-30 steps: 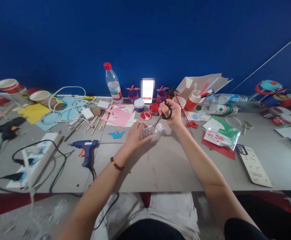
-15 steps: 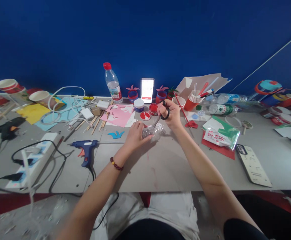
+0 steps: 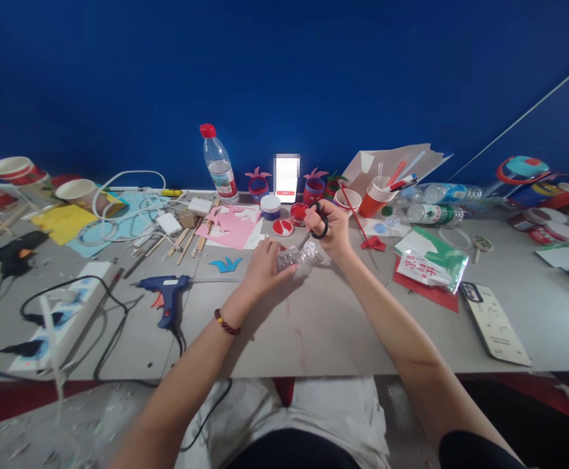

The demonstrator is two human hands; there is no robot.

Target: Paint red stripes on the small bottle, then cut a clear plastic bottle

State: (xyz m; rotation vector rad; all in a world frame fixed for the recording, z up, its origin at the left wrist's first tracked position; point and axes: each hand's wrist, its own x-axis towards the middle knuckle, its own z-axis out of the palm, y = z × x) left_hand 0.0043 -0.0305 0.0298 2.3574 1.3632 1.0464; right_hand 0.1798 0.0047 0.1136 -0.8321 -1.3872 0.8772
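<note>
My left hand (image 3: 265, 266) is wrapped round a clear plastic bottle piece (image 3: 308, 257) lying on its side over the table. In my right hand (image 3: 334, 233) is a pair of black-handled scissors (image 3: 322, 225), its blades pointing down and left so that the tips meet the clear plastic. Whether the tips pierce it I cannot tell. Just behind the hands are an open red paint jar (image 3: 298, 212) and its red-smeared lid (image 3: 283, 227). A blue paper crown-shaped cutout (image 3: 226, 264) lies left of my left hand.
A blue glue gun (image 3: 167, 296) and a white power strip (image 3: 64, 319) with cables lie at left. An upright bottle (image 3: 219, 166), a lit phone (image 3: 287, 177) and decorated cups line the back. A green packet (image 3: 435, 260) and a phone (image 3: 495, 324) lie at right.
The scissors and my right hand have shifted very slightly down at the clear plastic. My left hand keeps its hold; the view has moved a little.
</note>
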